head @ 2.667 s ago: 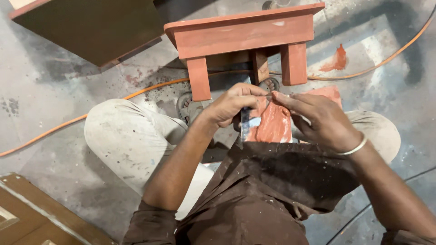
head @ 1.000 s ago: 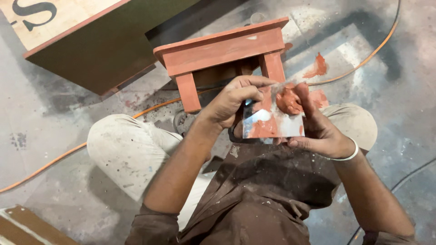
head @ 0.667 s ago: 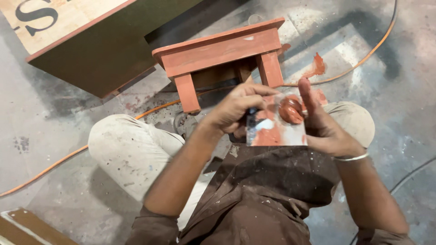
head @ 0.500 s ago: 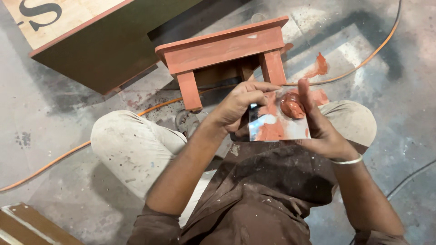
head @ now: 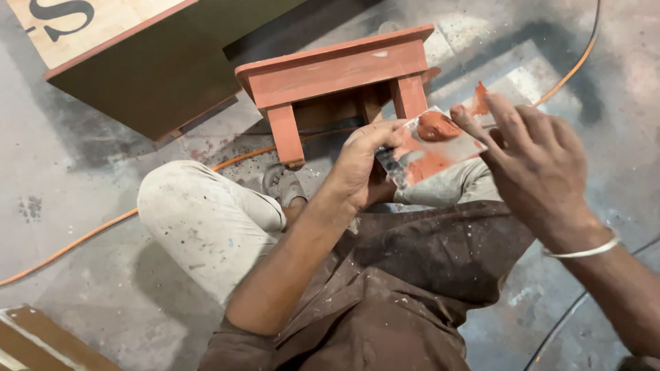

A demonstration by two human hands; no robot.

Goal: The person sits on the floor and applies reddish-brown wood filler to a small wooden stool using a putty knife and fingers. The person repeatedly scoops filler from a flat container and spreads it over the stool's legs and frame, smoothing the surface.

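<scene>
Fingers point(head: 385, 137) of the left hand point(head: 361, 168) pinch one flat scraper blade point(head: 430, 148) smeared with reddish-brown putty point(head: 436, 126); the right hand point(head: 540, 165), loosely spread, touches its edge. Beyond stands one small reddish wooden stool point(head: 337, 75) on the dusty concrete floor point(head: 69, 206), one orange cable point(head: 103, 230) trailing.

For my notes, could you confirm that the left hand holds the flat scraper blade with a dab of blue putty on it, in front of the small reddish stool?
Not quite: in the head view the putty is reddish-brown, not blue. The left hand does hold the flat scraper blade, in front of the small reddish stool.
</scene>
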